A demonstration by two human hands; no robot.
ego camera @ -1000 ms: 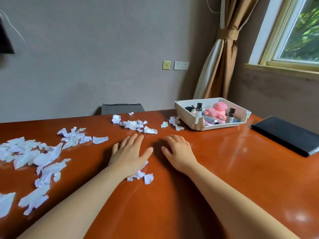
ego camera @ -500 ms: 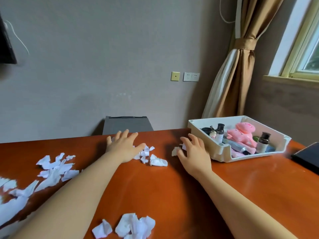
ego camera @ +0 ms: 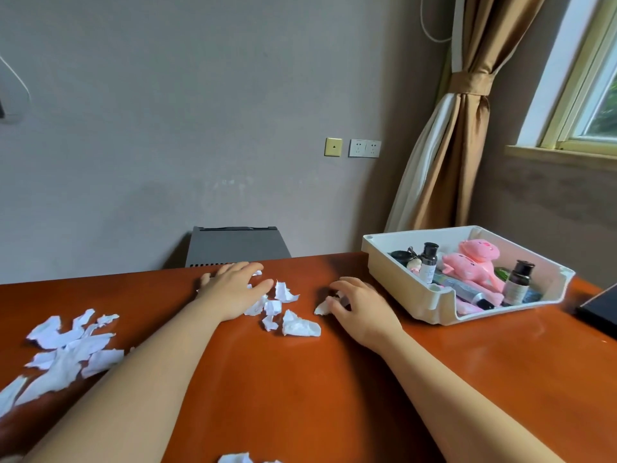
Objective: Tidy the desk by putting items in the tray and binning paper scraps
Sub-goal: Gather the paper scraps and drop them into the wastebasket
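Torn white paper scraps point(ego camera: 295, 324) lie in a small cluster near the desk's far edge. My left hand point(ego camera: 233, 290) rests flat on the left part of that cluster, fingers spread and straight. My right hand point(ego camera: 362, 307) is just right of the cluster, and its curled fingers and thumb pinch a small paper scrap point(ego camera: 322, 308). A white tray point(ego camera: 417, 290) stands right of my right hand and holds a pink plush toy point(ego camera: 474, 262), two dark-capped bottles point(ego camera: 518, 282) and other small items. A bigger pile of paper scraps point(ego camera: 70, 345) lies at the left.
A grey bin point(ego camera: 237, 245) stands behind the desk's far edge, beyond my left hand. A black notebook point(ego camera: 601, 312) lies at the right edge. One more scrap point(ego camera: 233, 458) shows at the bottom. The orange-brown desk point(ego camera: 300, 396) carries both forearms.
Both hands have gone from the desk's middle to the far scraps. My left hand has settled on the cluster. My right hand's fingers have curled onto a scrap beside the tray.
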